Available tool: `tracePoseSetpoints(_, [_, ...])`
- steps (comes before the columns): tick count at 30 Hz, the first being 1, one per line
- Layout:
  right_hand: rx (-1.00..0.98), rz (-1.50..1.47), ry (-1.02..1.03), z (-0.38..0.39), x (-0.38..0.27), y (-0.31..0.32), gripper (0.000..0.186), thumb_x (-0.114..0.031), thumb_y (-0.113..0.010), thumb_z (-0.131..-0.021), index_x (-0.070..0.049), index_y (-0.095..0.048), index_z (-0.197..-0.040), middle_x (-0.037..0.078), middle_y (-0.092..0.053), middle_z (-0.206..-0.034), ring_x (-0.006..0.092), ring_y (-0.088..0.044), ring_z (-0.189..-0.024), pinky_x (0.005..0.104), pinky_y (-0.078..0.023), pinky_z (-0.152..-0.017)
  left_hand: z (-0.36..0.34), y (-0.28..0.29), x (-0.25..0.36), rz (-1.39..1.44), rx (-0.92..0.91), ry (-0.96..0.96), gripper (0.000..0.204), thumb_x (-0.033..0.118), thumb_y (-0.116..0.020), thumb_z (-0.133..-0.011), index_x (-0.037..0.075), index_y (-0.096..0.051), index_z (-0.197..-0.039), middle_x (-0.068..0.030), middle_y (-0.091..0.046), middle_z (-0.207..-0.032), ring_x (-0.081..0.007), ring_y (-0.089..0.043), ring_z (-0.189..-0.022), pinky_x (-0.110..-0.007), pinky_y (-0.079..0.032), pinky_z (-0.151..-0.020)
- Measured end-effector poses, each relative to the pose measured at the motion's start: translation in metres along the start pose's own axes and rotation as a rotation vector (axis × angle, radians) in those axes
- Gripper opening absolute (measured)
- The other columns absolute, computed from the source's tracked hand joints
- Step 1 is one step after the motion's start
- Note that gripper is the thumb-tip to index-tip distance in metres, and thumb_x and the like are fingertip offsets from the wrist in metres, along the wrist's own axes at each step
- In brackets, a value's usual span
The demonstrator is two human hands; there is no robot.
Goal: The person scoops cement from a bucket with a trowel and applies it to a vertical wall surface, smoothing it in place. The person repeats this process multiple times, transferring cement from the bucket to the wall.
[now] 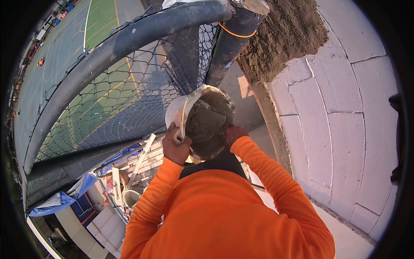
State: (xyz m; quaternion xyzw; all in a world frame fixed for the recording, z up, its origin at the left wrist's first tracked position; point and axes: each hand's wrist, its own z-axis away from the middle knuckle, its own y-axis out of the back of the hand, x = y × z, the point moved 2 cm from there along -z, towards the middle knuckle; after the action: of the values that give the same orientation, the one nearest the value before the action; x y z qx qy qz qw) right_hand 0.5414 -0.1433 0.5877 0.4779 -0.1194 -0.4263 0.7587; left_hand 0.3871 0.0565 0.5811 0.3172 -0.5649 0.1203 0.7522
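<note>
A pale, mortar-smeared bucket (177,110) is tipped so that its mouth faces me, in front of my body. Wet grey mortar (207,123) lies inside, with a flat-sided, mortar-covered shape in it. My left hand (176,146) grips the bucket's left rim, thumb on the near side. At the right side of the mouth is my right hand (235,134), closed, its fingers mostly hidden toward the mortar. What it holds cannot be made out.
A chain-link fence (116,93) with a thick dark top rail (116,47) stands left. Brown mortar (289,36) is heaped on pale block work (345,125) at the right. Far below left lie timber pieces (140,162), a blue tarp (56,204) and another bucket (131,196).
</note>
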Motion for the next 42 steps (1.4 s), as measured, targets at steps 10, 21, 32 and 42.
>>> tracePoseSetpoints(10, [0.118,-0.294,0.107,0.053,-0.031,-0.002,0.036,-0.037,-0.056,-0.098,-0.003,-0.060,-0.112,0.026,-0.071,-0.100,0.0467,-0.068,-0.094,0.0528,-0.053,-0.084,0.020,0.033,0.000,0.291,-0.008,0.208,0.024,0.001,-0.065,-0.074,-0.004,-0.067,-0.097,-0.0079,-0.065,-0.088,-0.0189,-0.060,-0.075,-0.032,-0.051,-0.074])
tracePoseSetpoints(21, [0.240,-0.169,-0.118,0.114,0.059,0.181,0.045,-0.039,-0.058,-0.097,-0.001,-0.058,-0.122,0.025,-0.071,-0.090,0.0443,-0.069,-0.091,0.0523,-0.053,-0.084,0.015,0.034,-0.040,0.485,0.070,0.418,0.018,-0.004,-0.061,-0.070,0.000,-0.063,-0.088,-0.0092,-0.062,-0.073,-0.0232,-0.061,-0.046,-0.035,-0.055,-0.041])
tracePoseSetpoints(32, [0.208,-1.180,0.559,0.070,0.089,0.392,0.028,-0.031,-0.059,-0.105,-0.004,-0.063,-0.099,0.001,-0.063,-0.076,0.0093,-0.062,-0.062,0.0234,-0.051,-0.051,0.004,0.020,-0.042,0.318,0.242,0.422,0.021,-0.004,-0.060,-0.067,-0.001,-0.067,-0.087,-0.0086,-0.066,-0.076,-0.0219,-0.064,-0.056,-0.035,-0.054,-0.047])
tracePoseSetpoints(42, [0.971,-1.214,0.210,0.043,0.241,0.406,0.031,-0.039,-0.059,-0.104,-0.008,-0.059,-0.096,-0.001,-0.056,-0.072,0.0095,-0.053,-0.054,0.0236,-0.046,-0.046,0.000,0.003,-0.022,0.545,0.239,0.536,0.022,-0.006,-0.059,-0.070,-0.001,-0.065,-0.090,-0.0094,-0.068,-0.082,-0.0228,-0.066,-0.059,-0.035,-0.056,-0.047])
